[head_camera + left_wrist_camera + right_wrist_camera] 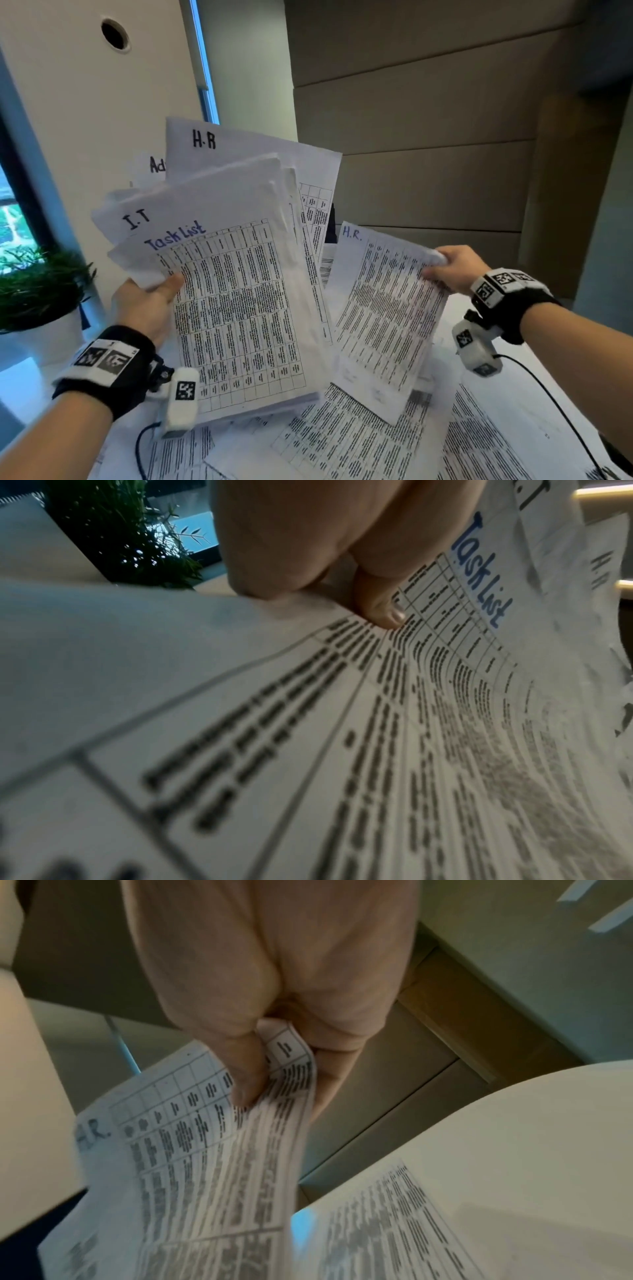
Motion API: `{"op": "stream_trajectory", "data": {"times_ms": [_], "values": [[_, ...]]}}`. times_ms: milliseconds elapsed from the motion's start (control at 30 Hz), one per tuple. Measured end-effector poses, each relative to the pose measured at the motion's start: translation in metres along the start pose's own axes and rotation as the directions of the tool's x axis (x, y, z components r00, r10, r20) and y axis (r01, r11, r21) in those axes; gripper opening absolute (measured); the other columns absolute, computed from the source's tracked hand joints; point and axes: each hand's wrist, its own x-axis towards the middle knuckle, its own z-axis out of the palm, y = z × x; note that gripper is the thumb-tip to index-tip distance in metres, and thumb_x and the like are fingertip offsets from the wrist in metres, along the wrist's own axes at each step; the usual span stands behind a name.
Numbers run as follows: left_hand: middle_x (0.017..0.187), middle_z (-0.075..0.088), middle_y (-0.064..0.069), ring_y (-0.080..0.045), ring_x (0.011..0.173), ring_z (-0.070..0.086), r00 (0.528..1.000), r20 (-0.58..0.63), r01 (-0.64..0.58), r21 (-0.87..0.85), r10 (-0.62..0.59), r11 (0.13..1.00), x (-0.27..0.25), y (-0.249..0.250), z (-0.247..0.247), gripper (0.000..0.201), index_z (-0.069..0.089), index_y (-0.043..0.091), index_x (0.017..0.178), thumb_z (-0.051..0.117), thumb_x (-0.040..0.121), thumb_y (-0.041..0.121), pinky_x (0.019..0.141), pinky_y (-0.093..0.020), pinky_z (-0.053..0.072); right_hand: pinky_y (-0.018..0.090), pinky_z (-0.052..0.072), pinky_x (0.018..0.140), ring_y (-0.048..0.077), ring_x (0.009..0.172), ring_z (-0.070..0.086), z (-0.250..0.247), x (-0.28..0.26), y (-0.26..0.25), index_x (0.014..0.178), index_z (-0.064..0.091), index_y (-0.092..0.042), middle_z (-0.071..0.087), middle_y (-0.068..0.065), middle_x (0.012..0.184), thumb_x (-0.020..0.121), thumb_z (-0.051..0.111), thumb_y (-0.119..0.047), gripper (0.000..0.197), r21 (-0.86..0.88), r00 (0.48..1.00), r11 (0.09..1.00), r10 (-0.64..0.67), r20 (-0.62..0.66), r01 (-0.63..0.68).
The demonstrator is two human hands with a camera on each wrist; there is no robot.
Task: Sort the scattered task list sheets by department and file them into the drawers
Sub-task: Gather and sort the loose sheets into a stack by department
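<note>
My left hand (147, 308) grips a thick fanned stack of sheets (239, 308) by its left edge, thumb pressed on the top page headed "Task List" in blue; the left wrist view shows the thumb (383, 610) flat on the printed table. Behind that page, sheets marked "I.T", "H.R" and one starting "Ad" stick up above my hand. My right hand (452, 267) pinches a single sheet marked "H.R." (387, 318) at its upper right corner, thumb on the front and fingers curled behind it, as the right wrist view shows (246, 1074). That sheet hangs tilted just beside the stack, to the right of it; I cannot tell whether their edges touch. Below both hands, more printed task list sheets (342, 442) lie scattered and overlapping on the white surface (548, 370). Left of my left hand stands a green plant in a white pot (37, 291), near a window.
</note>
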Motion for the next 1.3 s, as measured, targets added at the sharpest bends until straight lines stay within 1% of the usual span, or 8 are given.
{"op": "stream_trajectory", "data": {"times_ms": [233,400,600,800,933,1067,1233,1300], "values": [[0.126,0.062,-0.007,-0.029,0.112,0.060,1.000,0.024,0.007,-0.090,-0.005,0.996,0.035,-0.052,-0.028,0.111,0.051,0.006,0.125,0.080,0.041,0.073,0.098,-0.049,0.045,0.016,0.048,0.055,0.013,0.066,0.058,-0.041,0.000,-0.017,0.093,0.066,-0.010,0.065,0.002,0.076,0.079,0.072,0.001,0.019,0.128,0.986,0.983,-0.121,-0.114,0.135],[0.111,0.068,-0.007,-0.026,0.103,0.064,1.000,0.015,0.010,-0.126,-0.008,0.992,0.027,-0.051,-0.034,0.091,0.064,0.003,0.105,0.079,0.045,0.070,0.096,-0.047,0.046,0.022,0.042,0.063,0.018,0.076,0.058,-0.049,-0.002,-0.020,0.095,0.066,-0.012,0.066,0.009,0.088,0.082,0.067,-0.002,0.017,0.088,0.968,0.980,-0.159,-0.193,0.178],[0.113,0.062,-0.008,-0.026,0.106,0.060,0.992,-0.126,-0.003,-0.203,-0.023,0.979,0.011,-0.028,-0.024,0.040,0.060,0.001,0.120,0.069,0.085,0.018,0.097,-0.036,0.042,0.034,0.055,0.074,0.022,0.076,0.064,-0.047,0.002,-0.019,0.101,0.067,-0.003,0.070,0.012,0.089,0.082,0.070,-0.007,0.020,0.135,0.980,0.985,-0.087,-0.180,0.112],[0.119,0.064,-0.013,-0.029,0.107,0.061,0.998,-0.051,-0.048,-0.176,0.040,0.983,0.010,-0.020,-0.028,0.056,0.059,0.000,0.119,0.077,0.077,0.032,0.100,-0.043,0.043,0.014,0.047,0.041,0.001,0.045,0.061,-0.057,-0.004,-0.042,0.089,0.065,-0.014,0.065,0.002,0.072,0.082,0.070,-0.003,0.013,0.115,0.997,0.991,-0.069,0.024,0.066],[0.106,0.067,-0.006,-0.029,0.102,0.062,0.999,0.015,-0.045,-0.178,0.048,0.983,0.012,-0.010,-0.030,0.031,0.066,0.011,0.102,0.079,0.075,0.022,0.101,-0.046,0.043,0.019,0.055,0.052,0.014,0.061,0.064,-0.072,0.001,-0.058,0.099,0.068,-0.004,0.067,0.006,0.076,0.080,0.072,-0.004,0.019,0.118,0.992,0.986,-0.111,-0.053,0.117],[0.081,0.067,0.003,-0.020,0.094,0.064,0.992,0.078,-0.078,-0.223,0.098,0.972,0.001,0.017,-0.013,0.026,0.066,0.020,0.067,0.061,0.085,0.001,0.082,-0.027,0.048,0.035,0.055,0.075,0.019,0.072,0.063,-0.082,0.003,-0.081,0.104,0.068,-0.002,0.068,0.010,0.085,0.081,0.072,-0.004,0.023,0.032,0.971,0.977,-0.206,-0.122,0.211],[0.082,0.067,-0.011,0.004,0.060,0.065,0.947,0.321,0.140,-0.465,0.019,0.874,-0.025,0.061,0.009,0.025,0.065,-0.009,0.105,0.044,0.091,-0.010,0.046,0.000,0.040,0.033,0.051,0.075,0.017,0.075,0.062,-0.082,-0.012,-0.138,0.083,0.070,-0.017,0.069,0.001,0.078,0.081,0.072,-0.006,0.011,-0.038,0.889,0.890,-0.456,-0.045,0.455],[0.056,0.065,-0.005,0.001,0.042,0.058,0.901,0.428,0.112,-0.389,0.072,0.914,-0.043,0.078,0.022,0.039,0.076,0.004,0.067,0.045,0.089,-0.005,0.041,-0.009,0.044,0.033,0.050,0.072,0.014,0.069,0.059,-0.080,-0.019,-0.160,0.069,0.067,-0.022,0.064,-0.011,0.065,0.080,0.071,0.001,0.026,0.089,0.836,0.832,-0.547,-0.036,0.548]]}}
